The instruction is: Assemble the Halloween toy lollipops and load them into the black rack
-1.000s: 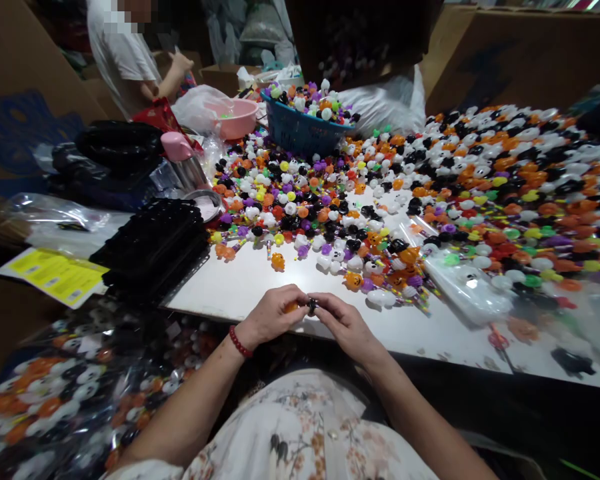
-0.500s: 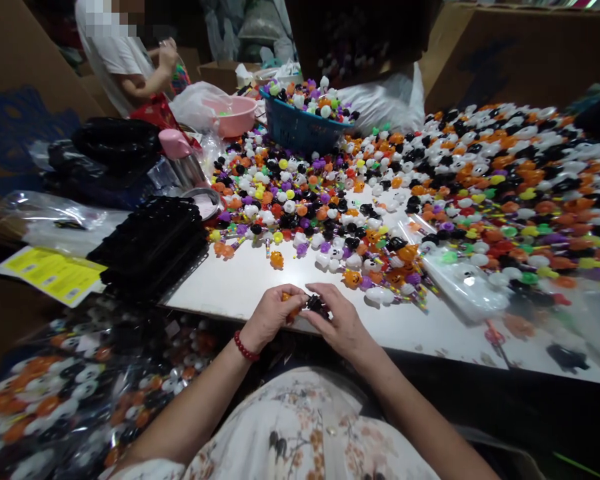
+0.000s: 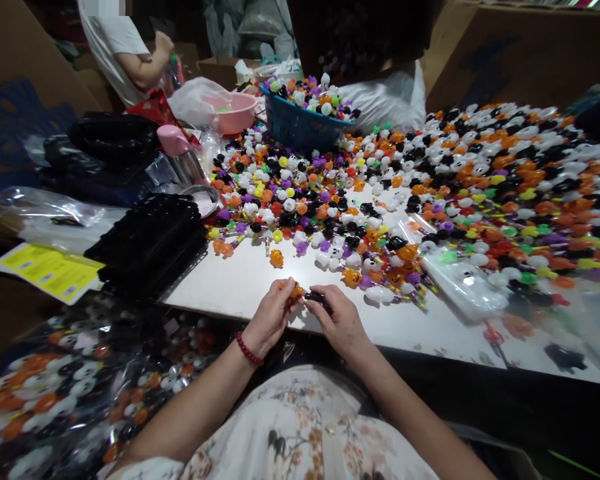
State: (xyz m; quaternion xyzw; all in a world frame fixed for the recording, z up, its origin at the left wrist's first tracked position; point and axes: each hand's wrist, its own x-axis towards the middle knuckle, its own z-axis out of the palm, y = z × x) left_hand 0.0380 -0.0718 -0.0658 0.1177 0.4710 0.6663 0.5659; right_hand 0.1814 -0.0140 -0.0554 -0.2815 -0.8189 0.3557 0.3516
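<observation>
Over the front edge of the white table (image 3: 220,283), my left hand (image 3: 270,317) pinches a small orange plastic figure (image 3: 297,291). My right hand (image 3: 343,321) grips a small black plastic piece (image 3: 315,297), its shape mostly covered by the fingers. The two pieces meet end to end between my fingertips; whether they are joined, I cannot tell. Just beyond my hands, a lone orange pumpkin figure (image 3: 277,258) lies on the table. A white ghost-like figure (image 3: 379,295) rests to the right, beside orange pumpkin-faced pieces (image 3: 351,277).
Heaps of colourful small figures (image 3: 500,167) spread over the table's back and right. A blue basket (image 3: 305,130) of them stands behind. At left are a black stack (image 3: 145,240), a pink-lidded flask (image 3: 180,157) and yellow label sheets (image 3: 50,270). A co-worker (image 3: 130,57) stands back left.
My right fingers have closed in around the black piece, and the orange figure shows more above my left fingers. The co-worker's arm has shifted slightly.
</observation>
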